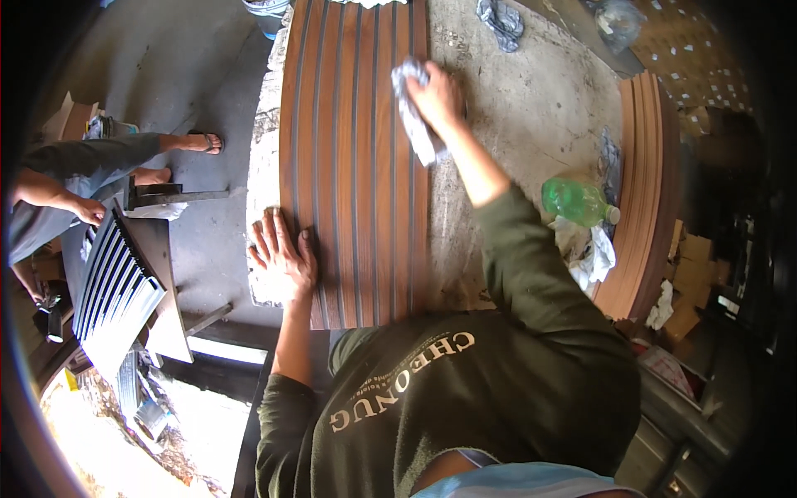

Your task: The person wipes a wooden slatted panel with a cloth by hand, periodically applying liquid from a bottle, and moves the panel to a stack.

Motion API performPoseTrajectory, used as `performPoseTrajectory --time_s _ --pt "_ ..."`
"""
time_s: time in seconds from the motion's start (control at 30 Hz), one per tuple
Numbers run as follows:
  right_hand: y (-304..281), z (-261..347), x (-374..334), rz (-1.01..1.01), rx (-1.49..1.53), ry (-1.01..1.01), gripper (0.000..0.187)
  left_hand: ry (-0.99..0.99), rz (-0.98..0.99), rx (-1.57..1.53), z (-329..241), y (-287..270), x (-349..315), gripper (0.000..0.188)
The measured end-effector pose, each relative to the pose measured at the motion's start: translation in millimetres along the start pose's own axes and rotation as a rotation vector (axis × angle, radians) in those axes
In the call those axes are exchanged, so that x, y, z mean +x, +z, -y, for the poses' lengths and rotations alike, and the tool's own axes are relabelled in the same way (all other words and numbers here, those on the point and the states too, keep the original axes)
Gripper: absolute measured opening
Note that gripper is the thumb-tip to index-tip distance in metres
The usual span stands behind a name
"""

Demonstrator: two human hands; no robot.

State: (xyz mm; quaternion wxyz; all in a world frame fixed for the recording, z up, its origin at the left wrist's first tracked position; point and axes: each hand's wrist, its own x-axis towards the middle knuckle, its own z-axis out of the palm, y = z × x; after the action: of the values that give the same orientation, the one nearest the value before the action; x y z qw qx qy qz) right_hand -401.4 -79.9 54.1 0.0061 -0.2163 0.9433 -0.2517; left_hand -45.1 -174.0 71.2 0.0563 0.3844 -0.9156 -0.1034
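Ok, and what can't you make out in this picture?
All in the head view:
Right palm: hidden by the back of your right hand and the cloth.
Left palm: hidden beneath your left hand.
Far end of the slatted panel: cut off by the top edge.
Rest of the bucket: cut off there too.
Co-worker's head: lost past the dark left rim.

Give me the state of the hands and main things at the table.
Brown, black-striped slatted panel: lying flat
Grey-white cloth: bunched, held
Right hand: closed around cloth
Left hand: spread, resting at panel's left edge
Green plastic bottle: capped, on its side
Long brown boards: stacked
Bluish-grey rag: crumpled, unheld
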Motion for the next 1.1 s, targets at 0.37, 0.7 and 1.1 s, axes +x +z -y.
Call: performPoseTrajectory --time_s 0.37,0.7,1.1 --pt "-2 -27 -75 0.061 0.262 -0.339 0.022 0.01 -0.073 -0.003 2 -1 1 0.055" --pt "-12 -14 -138 0.026 0.088 -0.093 0.05 0.018 -0.162 -0.025 9 16 1 0.056" --pt "-119 -10 -466 0.137 0.142 0.022 0.031 -0.047 -0.461 -0.406 38 16 -40 0.049"
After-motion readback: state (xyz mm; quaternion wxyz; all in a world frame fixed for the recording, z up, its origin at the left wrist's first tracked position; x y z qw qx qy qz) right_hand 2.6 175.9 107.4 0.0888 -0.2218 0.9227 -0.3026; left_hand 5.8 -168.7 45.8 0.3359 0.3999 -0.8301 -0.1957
